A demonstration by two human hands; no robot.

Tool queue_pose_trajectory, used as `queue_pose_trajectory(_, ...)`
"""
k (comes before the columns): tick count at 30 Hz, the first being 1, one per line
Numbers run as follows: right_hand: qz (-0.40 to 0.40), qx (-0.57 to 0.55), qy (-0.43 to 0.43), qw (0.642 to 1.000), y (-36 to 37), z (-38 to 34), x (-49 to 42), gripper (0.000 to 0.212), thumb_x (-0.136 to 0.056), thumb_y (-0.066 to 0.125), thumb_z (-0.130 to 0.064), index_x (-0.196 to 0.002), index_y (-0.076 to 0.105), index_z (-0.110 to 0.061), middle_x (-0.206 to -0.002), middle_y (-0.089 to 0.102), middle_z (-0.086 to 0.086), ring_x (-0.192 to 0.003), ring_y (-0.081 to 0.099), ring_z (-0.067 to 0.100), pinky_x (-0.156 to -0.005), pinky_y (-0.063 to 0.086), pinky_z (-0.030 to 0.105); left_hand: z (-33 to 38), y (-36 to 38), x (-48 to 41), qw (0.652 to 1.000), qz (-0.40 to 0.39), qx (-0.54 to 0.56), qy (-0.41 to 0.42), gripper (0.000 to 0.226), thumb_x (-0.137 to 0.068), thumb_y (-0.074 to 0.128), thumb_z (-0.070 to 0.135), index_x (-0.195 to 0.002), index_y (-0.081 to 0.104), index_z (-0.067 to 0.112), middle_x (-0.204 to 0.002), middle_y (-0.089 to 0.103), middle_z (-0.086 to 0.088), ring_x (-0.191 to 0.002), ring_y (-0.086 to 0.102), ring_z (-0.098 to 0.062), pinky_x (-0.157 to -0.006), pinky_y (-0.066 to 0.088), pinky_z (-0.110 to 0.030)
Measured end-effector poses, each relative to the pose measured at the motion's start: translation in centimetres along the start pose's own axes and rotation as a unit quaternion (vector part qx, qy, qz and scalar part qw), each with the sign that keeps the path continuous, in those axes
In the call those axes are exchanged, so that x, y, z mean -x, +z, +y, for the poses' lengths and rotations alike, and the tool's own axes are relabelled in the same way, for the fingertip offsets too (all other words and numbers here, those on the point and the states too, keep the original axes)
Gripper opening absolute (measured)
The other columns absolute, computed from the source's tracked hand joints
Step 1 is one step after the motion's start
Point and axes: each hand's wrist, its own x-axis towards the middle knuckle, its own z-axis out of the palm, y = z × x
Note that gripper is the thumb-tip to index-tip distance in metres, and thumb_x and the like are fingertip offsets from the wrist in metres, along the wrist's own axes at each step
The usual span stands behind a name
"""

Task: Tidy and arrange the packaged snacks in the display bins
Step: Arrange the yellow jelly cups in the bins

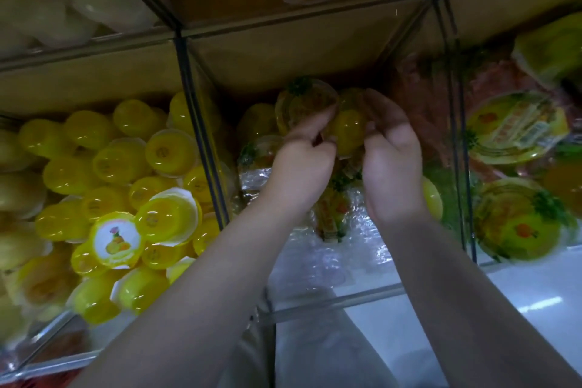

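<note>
Both my hands reach into the middle clear display bin (333, 299). My left hand (304, 151) curls its fingers on a jelly cup with a printed lid (304, 101) at the back of the bin. My right hand (390, 148) cups a yellow jelly cup (345, 131) between the two hands. More yellow cups (256, 123) lie behind on crinkled clear plastic wrap (356, 249) lining the bin floor. The fingertips are partly hidden behind the cups.
The left bin (47, 329) is heaped with several small yellow jelly cups (126, 186). The right bin holds larger cups with yellow-green printed lids (516, 129). Black-edged clear dividers (201, 142) separate the bins. Upper bins hold pale packaged snacks (63, 3).
</note>
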Motion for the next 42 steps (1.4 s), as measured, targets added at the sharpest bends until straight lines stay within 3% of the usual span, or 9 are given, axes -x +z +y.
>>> queue_pose_trajectory(8, -0.028, 0.046, -0.09, 0.994, 2.0, -1.7, 4.8, 0.03, -0.101, 0.039, -0.007, -0.119, 0.058, -0.022, -0.122, 0.064, -0.004, -0.114, 0.06, 0.008, -0.101, 0.049, 0.035, 1.4, -3.4, 4.8, 0.995, -0.033, 0.093, 0.002, 0.038, -0.098, 0.05, 0.005, -0.134, 0.056, 0.019, -0.121, 0.064, 0.004, -0.107, 0.066, -0.015, -0.089, 0.057, -0.035)
queue_pose_trajectory(12, -0.039, 0.042, -0.083, 0.995, 3.7, -1.7, 7.6, 0.029, -0.102, 0.045, -0.016, -0.129, 0.056, -0.011, -0.111, 0.065, -0.009, -0.096, 0.062, -0.006, -0.075, 0.05, 0.012, 1.5, -6.2, 6.7, 0.992, -0.017, 0.124, 0.03, 0.032, -0.099, 0.048, 0.005, -0.128, 0.06, 0.014, -0.118, 0.067, -0.004, -0.092, 0.068, -0.008, -0.074, 0.056, -0.026)
queue_pose_trajectory(15, -0.064, 0.057, -0.083, 0.993, 5.0, -0.9, 9.5, 0.035, -0.099, 0.053, -0.021, -0.133, 0.054, -0.013, -0.118, 0.064, -0.005, -0.105, 0.061, -0.001, -0.086, 0.05, 0.016, 1.1, -8.2, 8.2, 0.991, -0.006, 0.127, 0.047, 0.032, -0.099, 0.049, 0.002, -0.127, 0.06, 0.013, -0.117, 0.067, -0.003, -0.088, 0.068, -0.006, -0.072, 0.055, -0.023)
queue_pose_trajectory(20, -0.102, 0.123, -0.146, 0.976, 6.9, 0.3, 12.0, 0.054, -0.087, 0.067, -0.027, -0.137, 0.047, -0.025, -0.13, 0.058, -0.008, -0.114, 0.058, 0.002, -0.096, 0.051, 0.03, 0.7, -11.2, 10.7, 0.988, 0.008, 0.132, 0.083, 0.036, -0.097, 0.05, -0.003, -0.128, 0.059, 0.013, -0.119, 0.068, -0.007, -0.1, 0.07, -0.017, -0.082, 0.059, -0.031)
queue_pose_trajectory(24, -0.086, 0.172, -0.189, 0.963, 8.3, 1.1, 13.4, 0.047, -0.077, 0.072, -0.048, -0.119, 0.058, -0.035, -0.119, 0.062, -0.006, -0.115, 0.058, 0.016, -0.097, 0.05, 0.042, -0.5, -14.3, 11.8, 0.988, 0.036, 0.047, 0.142, 0.033, -0.093, 0.058, 0.009, -0.124, 0.064, 0.021, -0.117, 0.07, 0.0, -0.108, 0.067, -0.014, -0.093, 0.054, -0.037)
queue_pose_trajectory(30, -0.066, 0.277, -0.254, 0.924, 10.5, 2.2, 14.9, 0.046, -0.069, 0.064, -0.063, -0.109, 0.055, -0.043, -0.107, 0.052, -0.01, -0.111, 0.052, 0.019, -0.088, 0.041, 0.023, -2.5, -18.3, 12.7, 0.975, 0.072, -0.054, 0.203, 0.031, -0.091, 0.062, 0.012, -0.117, 0.064, 0.029, -0.116, 0.067, 0.002, -0.108, 0.062, -0.005, -0.093, 0.051, -0.026)
queue_pose_trajectory(34, -0.068, 0.313, -0.285, 0.903, 12.1, 3.3, 15.5, 0.057, -0.071, 0.064, -0.062, -0.117, 0.064, -0.029, -0.107, 0.055, -0.011, -0.11, 0.052, 0.023, -0.087, 0.039, 0.023, -3.7, -20.8, 13.0, 0.957, 0.112, -0.111, 0.242, 0.029, -0.087, 0.066, 0.017, -0.111, 0.064, 0.034, -0.111, 0.062, 0.011, -0.103, 0.058, 0.0, -0.088, 0.046, -0.016)
queue_pose_trajectory(38, -0.075, 0.348, -0.323, 0.877, 13.6, 4.2, 15.7, 0.061, -0.071, 0.064, -0.061, -0.118, 0.067, -0.022, -0.109, 0.057, -0.01, -0.108, 0.046, 0.017, -0.089, 0.028, 0.007, -4.9, -22.4, 13.2, 0.948, 0.138, -0.133, 0.253, 0.03, -0.088, 0.066, 0.017, -0.11, 0.063, 0.038, -0.111, 0.059, 0.01, -0.11, 0.056, -0.003, -0.092, 0.042, -0.013)
queue_pose_trajectory(42, -0.09, 0.377, -0.347, 0.854, 15.0, 5.3, 15.8, 0.061, -0.073, 0.065, -0.06, -0.119, 0.066, -0.019, -0.113, 0.062, -0.001, -0.11, 0.048, 0.022, -0.09, 0.029, 0.016, -6.4, -23.5, 13.2, 0.949, 0.154, -0.119, 0.249, 0.032, -0.088, 0.064, 0.013, -0.108, 0.062, 0.039, -0.114, 0.058, 0.008, -0.115, 0.056, -0.006, -0.098, 0.045, -0.02)
